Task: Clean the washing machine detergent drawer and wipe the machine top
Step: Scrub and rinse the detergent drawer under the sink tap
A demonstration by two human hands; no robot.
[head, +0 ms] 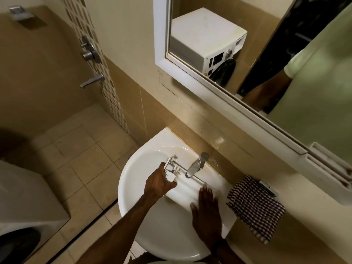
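The white detergent drawer (182, 187) lies across the white sink (133, 180), under the chrome tap (196, 166). My left hand (160, 182) grips the drawer's left end, where its compartments show. My right hand (206, 206) lies flat with straight fingers on the drawer's right part, slightly blurred. A checked cloth (255, 206) lies on the ledge right of the sink. The washing machine (21, 202) stands at the lower left, and its reflection shows in the mirror (247, 54).
A phone (268, 187) lies on the ledge behind the cloth. Shower valves (89, 52) are on the tiled wall at the left. A white shelf (331, 172) juts out under the mirror at the right. Tiled floor lies between sink and machine.
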